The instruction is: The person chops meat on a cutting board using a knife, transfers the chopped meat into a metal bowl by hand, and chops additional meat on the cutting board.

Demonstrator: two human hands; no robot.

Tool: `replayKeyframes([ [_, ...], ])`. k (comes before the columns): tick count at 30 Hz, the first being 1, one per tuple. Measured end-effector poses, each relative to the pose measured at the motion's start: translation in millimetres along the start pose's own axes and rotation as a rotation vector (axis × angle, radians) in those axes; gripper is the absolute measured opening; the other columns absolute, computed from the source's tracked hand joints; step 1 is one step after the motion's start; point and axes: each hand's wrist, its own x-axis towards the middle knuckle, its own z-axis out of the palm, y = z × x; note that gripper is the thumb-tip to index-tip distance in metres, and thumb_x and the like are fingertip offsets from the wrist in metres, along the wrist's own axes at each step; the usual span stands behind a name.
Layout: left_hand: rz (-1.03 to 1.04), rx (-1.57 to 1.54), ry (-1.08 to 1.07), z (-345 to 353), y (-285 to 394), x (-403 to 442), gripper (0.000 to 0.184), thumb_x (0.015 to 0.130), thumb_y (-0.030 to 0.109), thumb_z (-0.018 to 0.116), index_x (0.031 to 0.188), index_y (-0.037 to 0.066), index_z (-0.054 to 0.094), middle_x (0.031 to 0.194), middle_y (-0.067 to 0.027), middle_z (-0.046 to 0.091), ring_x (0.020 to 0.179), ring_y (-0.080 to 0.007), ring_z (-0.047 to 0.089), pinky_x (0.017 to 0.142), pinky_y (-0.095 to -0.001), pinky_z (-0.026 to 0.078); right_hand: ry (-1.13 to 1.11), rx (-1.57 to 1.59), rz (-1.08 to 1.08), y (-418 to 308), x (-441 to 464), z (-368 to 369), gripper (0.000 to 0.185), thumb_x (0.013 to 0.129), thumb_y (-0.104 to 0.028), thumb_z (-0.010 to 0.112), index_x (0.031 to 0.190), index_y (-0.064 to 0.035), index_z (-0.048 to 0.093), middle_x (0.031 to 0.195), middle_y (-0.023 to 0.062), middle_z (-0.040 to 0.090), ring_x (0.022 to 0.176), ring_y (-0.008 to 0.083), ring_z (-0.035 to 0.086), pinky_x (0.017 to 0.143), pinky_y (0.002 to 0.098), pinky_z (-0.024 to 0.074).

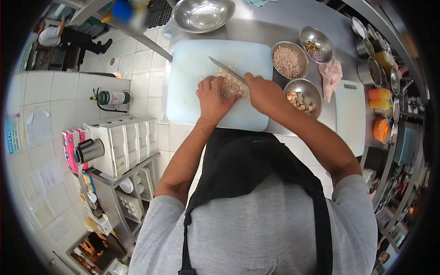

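our right hand [263, 94] is closed around the knife [224, 67]; our half-spread left hand [215, 98] cups the pale chopped heap [234, 88] on the cutting board [185, 87]; we'd do well to curl it clear of the long, pointed blade; the heap looks moist and crumbly, the board smooth

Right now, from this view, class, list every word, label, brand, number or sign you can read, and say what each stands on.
"NOTIC", running sideways on the blue-and-white wall sign; any further letter is not clear.
Too small or blurred to read: the label on the green fire extinguisher, the print on the white wall papers and the markings on the pink-and-white pack.
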Motion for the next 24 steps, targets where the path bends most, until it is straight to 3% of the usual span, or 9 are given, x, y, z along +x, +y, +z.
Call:
replayKeyframes([
  [3,0.027,-0.036,-0.116,4,-2,4,0.057,0.076,0.031,0.095,0.125,0.014,0.070,0.130,-0.0080,0.064,0.129,-0.0348,0.053,0.105,-0.0511,0.042,-0.047,0.004,0.020,7,0,24,0.027,0.102,-0.011,0.060,0.127,-0.0004,0.056,0.106,0.0275,0.072,0.096,0.0459,0.077,0.081,0.0561,0.0617],
  [6,0.020,-0.024,-0.094,7,1,3,0.048,0.076,0.027,0.093,0.119,0.016,0.074,0.127,-0.0060,0.065,0.128,-0.0340,0.053,0.103,-0.0492,0.041,-0.025,-0.032,-0.095,13,14,17,0.026,0.103,-0.011,0.057,0.127,-0.0004,0.056,0.105,0.0275,0.073,0.095,0.0462,0.077,0.080,0.0567,0.0616],
  [9,0.083,-0.036,-0.027,5,-5,0,0.040,0.078,0.026,0.090,0.114,0.015,0.075,0.123,-0.0062,0.066,0.125,-0.0340,0.054,0.102,-0.0493,0.041,-0.061,0.005,-0.043,2,-8,4,0.035,0.097,-0.001,0.059,0.131,0.0003,0.053,0.107,0.0289,0.072,0.097,0.0480,0.075,0.082,0.0572,0.0605],
  [12,0.118,-0.059,-0.067,10,-15,-5,0.035,0.080,0.024,0.089,0.111,0.014,0.076,0.122,-0.0065,0.066,0.123,-0.0338,0.055,0.101,-0.0493,0.041,-0.093,0.037,-0.001,3,-10,30,0.032,0.097,-0.001,0.058,0.129,0.0003,0.053,0.107,0.0290,0.072,0.097,0.0482,0.075,0.082,0.0581,0.0601],
  [15,0.124,-0.071,-0.094,7,-18,-8,0.035,0.081,0.022,0.086,0.113,0.013,0.077,0.123,-0.0078,0.065,0.125,-0.0346,0.055,0.101,-0.0504,0.041,-0.088,-0.018,-0.060,2,5,23,0.033,0.097,0.000,0.057,0.130,0.0002,0.053,0.107,0.0288,0.072,0.097,0.0483,0.075,0.082,0.0586,0.0599],
  [18,0.126,-0.064,-0.026,1,-15,-11,0.034,0.082,0.022,0.085,0.113,0.012,0.076,0.122,-0.0077,0.066,0.123,-0.0344,0.055,0.100,-0.0503,0.042,-0.065,0.030,-0.074,-8,-18,4,0.024,0.103,-0.008,0.053,0.125,-0.0007,0.055,0.106,0.0294,0.073,0.094,0.0487,0.076,0.081,0.0590,0.0604],
  [21,0.106,-0.080,-0.063,8,-22,-15,0.034,0.083,0.022,0.085,0.114,0.012,0.076,0.121,-0.0074,0.065,0.123,-0.0349,0.056,0.100,-0.0503,0.043,-0.089,0.013,-0.006,0,-22,33,0.023,0.102,-0.006,0.053,0.124,0.0000,0.055,0.106,0.0296,0.073,0.095,0.0485,0.076,0.081,0.0583,0.0603],
  [24,0.124,-0.084,-0.041,7,-21,-14,0.031,0.082,0.022,0.087,0.109,0.011,0.077,0.118,-0.0090,0.066,0.119,-0.0345,0.058,0.099,-0.0502,0.045,-0.094,-0.029,-0.080,-1,-2,27,0.024,0.101,-0.005,0.053,0.125,0.0004,0.055,0.106,0.0301,0.072,0.094,0.0483,0.076,0.082,0.0584,0.0601],
])
